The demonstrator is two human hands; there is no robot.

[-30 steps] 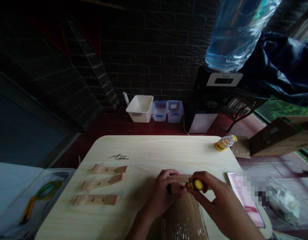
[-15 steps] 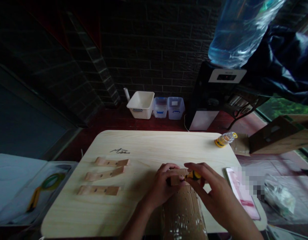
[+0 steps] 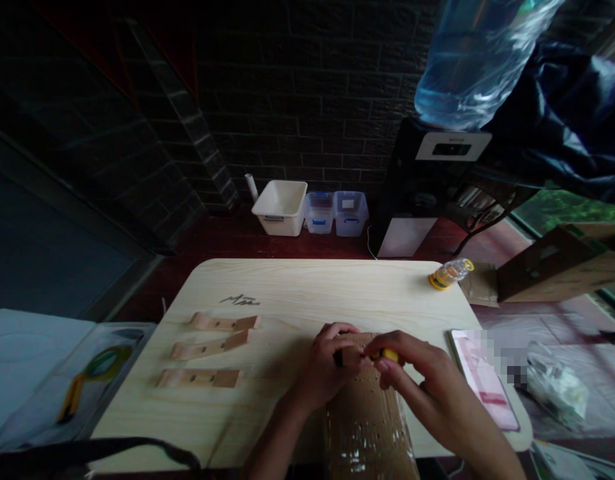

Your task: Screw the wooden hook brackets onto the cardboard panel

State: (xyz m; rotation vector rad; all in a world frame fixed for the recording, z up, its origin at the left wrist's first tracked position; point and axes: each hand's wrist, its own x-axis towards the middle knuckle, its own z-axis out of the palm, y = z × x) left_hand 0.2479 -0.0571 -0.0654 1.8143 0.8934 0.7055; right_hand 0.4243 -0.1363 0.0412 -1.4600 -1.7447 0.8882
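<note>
The screwdriver [image 3: 390, 355] lies crosswise, its yellow handle end toward the right and its shaft side pointing left at the wood piece [image 3: 352, 355]. The piece is directly to the left of the right hand [image 3: 430, 373], almost in line with the screwdriver. The right hand is nearer to the screwdriver, its grip clamped on it with thumb and fingers closing from the near and far sides. The left hand [image 3: 322, 367] has its grip closed around the wood piece, which sits between its fingers; they hide much of it, so its long axis cannot be told. Whether the tip touches the wood is too small to tell.

Both hands are over the far end of a taped carton [image 3: 370, 433], whose long axis runs away from the person. Well to the left on the counter [image 3: 307, 280], three wooden strips [image 3: 227, 379] lie roughly crosswise, one beyond another, with dark spots on them. Just beyond the strips is a small spread of dark screws [image 3: 241, 301]. A phone [image 3: 484, 380] lies right of the right hand, and a bottle [image 3: 450, 274] is near the far right corner.
</note>
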